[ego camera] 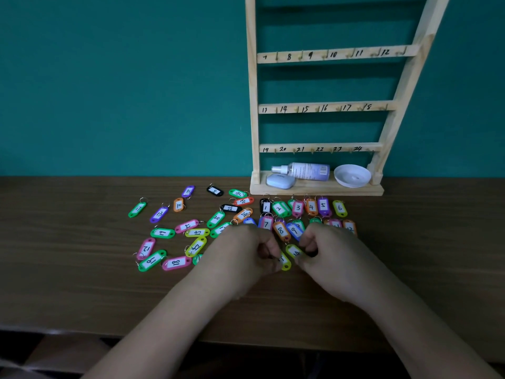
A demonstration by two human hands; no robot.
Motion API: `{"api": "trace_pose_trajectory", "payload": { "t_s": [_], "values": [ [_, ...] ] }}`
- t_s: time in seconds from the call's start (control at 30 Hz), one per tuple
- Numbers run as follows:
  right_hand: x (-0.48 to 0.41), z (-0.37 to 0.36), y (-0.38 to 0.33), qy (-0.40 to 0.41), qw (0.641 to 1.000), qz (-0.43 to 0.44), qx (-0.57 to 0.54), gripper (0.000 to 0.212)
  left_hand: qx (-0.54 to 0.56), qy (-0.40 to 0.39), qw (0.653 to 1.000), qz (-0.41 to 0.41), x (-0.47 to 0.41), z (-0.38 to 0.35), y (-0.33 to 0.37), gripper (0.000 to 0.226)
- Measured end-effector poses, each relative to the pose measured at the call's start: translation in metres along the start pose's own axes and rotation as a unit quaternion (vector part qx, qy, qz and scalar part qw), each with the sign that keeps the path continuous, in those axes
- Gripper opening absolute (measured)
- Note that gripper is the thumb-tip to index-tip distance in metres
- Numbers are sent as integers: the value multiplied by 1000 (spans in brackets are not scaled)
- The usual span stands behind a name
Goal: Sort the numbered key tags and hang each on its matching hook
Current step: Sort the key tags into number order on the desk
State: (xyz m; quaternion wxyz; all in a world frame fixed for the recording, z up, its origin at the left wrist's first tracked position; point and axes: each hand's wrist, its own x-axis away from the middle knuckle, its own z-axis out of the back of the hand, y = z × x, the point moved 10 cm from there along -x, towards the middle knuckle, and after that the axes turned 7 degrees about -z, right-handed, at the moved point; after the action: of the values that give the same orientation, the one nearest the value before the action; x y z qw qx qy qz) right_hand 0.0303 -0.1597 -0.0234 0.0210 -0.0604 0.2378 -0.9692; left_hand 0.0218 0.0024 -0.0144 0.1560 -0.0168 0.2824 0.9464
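Several coloured numbered key tags lie on the brown table (82, 269). Tags 1 to 6 form a row, from tag 1 (265, 206) to tag 6 (339, 208), with tags 7 (266, 224), 8 (281, 230) and 9 (294, 230) below. Loose tags such as 18 (176, 262) and 19 (162, 232) are scattered to the left. My left hand (246, 253) pinches a yellow tag (285, 262). My right hand (325, 250) pinches the yellow-green tag 14 (295, 252). The wooden hook rack (322, 108) stands behind, its hooks marked 7 to 24 bare.
On the rack's base lie a spray bottle (306, 170), a small pale blue case (280, 181) and a white dish (352, 175). A teal wall is behind. The table's front edge runs near the bottom of the view.
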Motion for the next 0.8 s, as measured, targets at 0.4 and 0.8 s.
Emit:
{"api": "trace_pose_trajectory", "payload": {
  "t_s": [0.4, 0.8],
  "values": [
    [-2, 0, 5, -44, 999, -9, -16, 22, -15, 6, 1000, -1, 0, -2, 4, 10],
    [-2, 6, 2, -26, 998, -17, -54, 16, -13, 30, 999, -31, -1, -2, 9, 11]
  ]
}}
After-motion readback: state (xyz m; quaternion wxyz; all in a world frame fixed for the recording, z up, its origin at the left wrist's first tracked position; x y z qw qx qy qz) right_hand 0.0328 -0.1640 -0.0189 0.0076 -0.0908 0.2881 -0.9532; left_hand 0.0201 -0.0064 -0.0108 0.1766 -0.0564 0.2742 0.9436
